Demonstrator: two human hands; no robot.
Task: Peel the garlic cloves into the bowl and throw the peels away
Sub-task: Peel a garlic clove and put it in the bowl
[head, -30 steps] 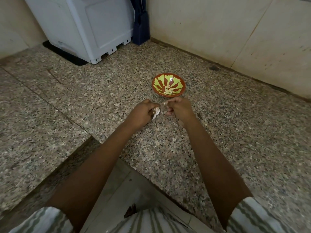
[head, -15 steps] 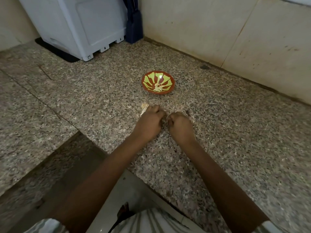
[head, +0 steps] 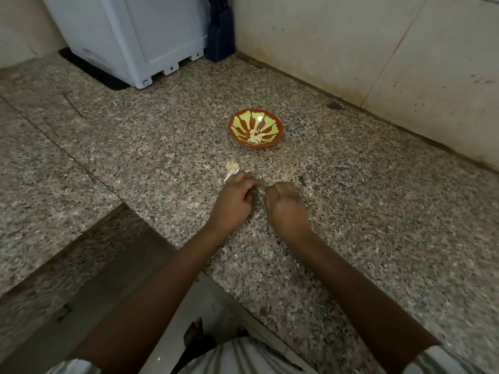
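A red bowl [head: 278, 128] with a yellow-green leaf pattern stands on the speckled granite counter [head: 378, 211], with a few pale garlic pieces [head: 255, 138] in its middle. Nearer to me, my left hand [head: 234, 202] rests knuckles-up on the counter. Its fingers are curled over the stalk end of a papery garlic bulb [head: 232, 167], which sticks out past the fingertips toward the bowl. My right hand [head: 286, 209] lies just beside it with its fingers closed; I see nothing in it. Small pale peel scraps [head: 310, 195] lie around the hands.
A white appliance [head: 129, 36] on a black mat stands at the back left, a dark blue object [head: 220, 36] beside it in the corner. A tiled wall [head: 351, 49] runs behind the bowl. The counter edge drops to the floor at lower left, by my foot [head: 193, 333].
Both hands have come down from just in front of the bowl to the counter, nearer to me. The garlic bulb now shows beyond my left fingertips.
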